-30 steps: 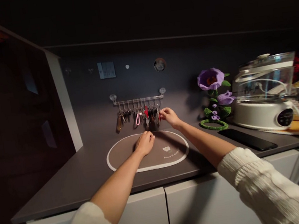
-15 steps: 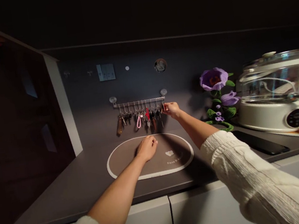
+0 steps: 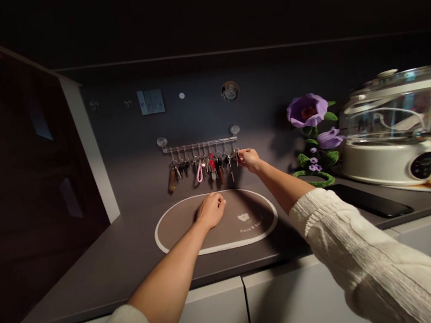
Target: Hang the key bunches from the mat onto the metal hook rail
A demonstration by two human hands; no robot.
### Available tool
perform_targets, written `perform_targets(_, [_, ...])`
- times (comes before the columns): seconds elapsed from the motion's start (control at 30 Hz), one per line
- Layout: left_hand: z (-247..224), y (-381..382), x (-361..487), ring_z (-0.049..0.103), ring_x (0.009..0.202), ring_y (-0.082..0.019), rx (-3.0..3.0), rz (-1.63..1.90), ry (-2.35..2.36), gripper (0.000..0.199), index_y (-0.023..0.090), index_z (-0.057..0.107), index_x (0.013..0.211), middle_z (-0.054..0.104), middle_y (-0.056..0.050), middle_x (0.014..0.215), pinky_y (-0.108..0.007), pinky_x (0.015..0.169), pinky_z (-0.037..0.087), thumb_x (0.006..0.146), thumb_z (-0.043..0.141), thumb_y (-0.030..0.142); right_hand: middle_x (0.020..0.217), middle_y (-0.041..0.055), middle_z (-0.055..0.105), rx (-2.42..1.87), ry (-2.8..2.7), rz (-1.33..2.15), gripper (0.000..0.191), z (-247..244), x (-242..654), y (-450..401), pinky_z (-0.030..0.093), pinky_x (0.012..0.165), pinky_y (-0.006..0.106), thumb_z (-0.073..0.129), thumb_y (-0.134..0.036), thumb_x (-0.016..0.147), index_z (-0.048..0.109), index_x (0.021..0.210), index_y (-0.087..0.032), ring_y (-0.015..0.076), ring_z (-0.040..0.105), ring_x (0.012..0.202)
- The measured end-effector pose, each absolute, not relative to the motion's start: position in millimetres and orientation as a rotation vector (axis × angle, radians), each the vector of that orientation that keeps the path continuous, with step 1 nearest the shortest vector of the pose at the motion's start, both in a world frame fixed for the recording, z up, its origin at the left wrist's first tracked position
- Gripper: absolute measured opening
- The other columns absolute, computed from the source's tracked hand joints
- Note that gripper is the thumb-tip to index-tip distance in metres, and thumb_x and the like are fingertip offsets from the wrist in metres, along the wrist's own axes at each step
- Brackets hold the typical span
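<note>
A clear hook rail is fixed to the dark wall, with several bunches of keys hanging from it. Among them are a pink loop and a red tag. At the rail's right end my right hand is closed in a pinch beside a ring with a key; its fingertips touch that bunch. My left hand rests, fingers curled, on the brown oval mat. Whether anything lies inside those fingers is hidden.
Purple fabric flowers stand to the right of the rail. Beyond them is a cream appliance with a transparent top, and a black phone lies before it. A pale panel borders the counter on the left.
My right hand has shifted slightly right relative to the rail, and the ring with a key at its fingertips now shows more clearly. My left hand stays on the mat. The view has shifted slightly.
</note>
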State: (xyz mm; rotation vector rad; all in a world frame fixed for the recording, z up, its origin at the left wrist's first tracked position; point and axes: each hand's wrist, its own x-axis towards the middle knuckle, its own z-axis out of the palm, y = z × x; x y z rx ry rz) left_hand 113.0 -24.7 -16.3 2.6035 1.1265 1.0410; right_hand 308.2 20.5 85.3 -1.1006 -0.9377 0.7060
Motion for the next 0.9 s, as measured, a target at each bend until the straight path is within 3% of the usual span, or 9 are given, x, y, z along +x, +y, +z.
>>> perform_targets(0.23, [-18.7, -21.2, 109.9, 0.051, 0.075, -0.014, 2.546, 1.083, 1.148, 0.014, 0.019, 0.054, 0.086, 0.056, -0.003, 0.082, -0.028, 0.072, 0.039, 0.078, 0.045, 0.026, 0.05, -0.0033, 0.047, -1.29, -0.947, 0.447, 0.009, 64.0, 303.2, 9.4, 0.034, 0.053, 0.02, 0.048, -0.013, 0.063, 0.05, 0.055, -0.015, 0.0066, 0.039, 0.049])
perform_targets(0.43, [-11.8, -30.1, 104.5, 0.049, 0.067, -0.011, 2.379, 1.191, 1.115, 0.038, 0.02, 0.048, 0.107, 0.05, 0.002, 0.073, -0.025, 0.067, 0.039, 0.07, 0.056, 0.026, 0.061, -0.0024, 0.05, -1.307, -1.045, 0.524, 0.005, 40.6, 274.6, -35.4, 0.034, 0.057, 0.022, 0.052, -0.02, 0.064, 0.053, 0.066, -0.016, 0.0081, 0.041, 0.056])
perform_targets(0.6, [6.8, -53.0, 92.8, 0.045, 0.057, -0.008, 2.075, 1.322, 0.881, 0.075, 0.019, 0.025, 0.132, 0.046, 0.007, 0.06, -0.023, 0.064, 0.04, 0.065, 0.061, 0.017, 0.061, -0.0054, 0.045, -1.091, -1.232, 0.669, 0.04, 29.3, 249.6, -83.8, 0.036, 0.059, 0.022, 0.06, -0.022, 0.061, 0.053, 0.101, -0.02, 0.0084, 0.041, 0.058])
perform_targets(0.73, [19.5, -84.3, 70.0, 0.043, 0.056, -0.005, 2.027, 1.279, 0.65, 0.096, 0.025, -0.001, 0.138, 0.047, 0.008, 0.062, -0.02, 0.063, 0.039, 0.065, 0.061, 0.016, 0.056, -0.0094, 0.037, -0.834, -1.406, 0.775, 0.076, 24.7, 238.8, -118.5, 0.038, 0.059, 0.02, 0.059, -0.017, 0.063, 0.027, 0.131, -0.028, 0.0064, 0.038, 0.052])
perform_targets(0.9, [12.4, -118.0, 39.1, 0.045, 0.06, -0.005, 2.017, 1.177, 0.594, 0.106, 0.025, -0.019, 0.135, 0.049, 0.007, 0.067, -0.019, 0.063, 0.039, 0.066, 0.061, 0.016, 0.059, -0.0098, 0.041, -0.874, -1.477, 0.811, 0.094, 14.9, 230.0, -149.5, 0.037, 0.054, 0.018, 0.062, -0.016, 0.062, 0.008, 0.138, -0.03, 0.0061, 0.037, 0.051])
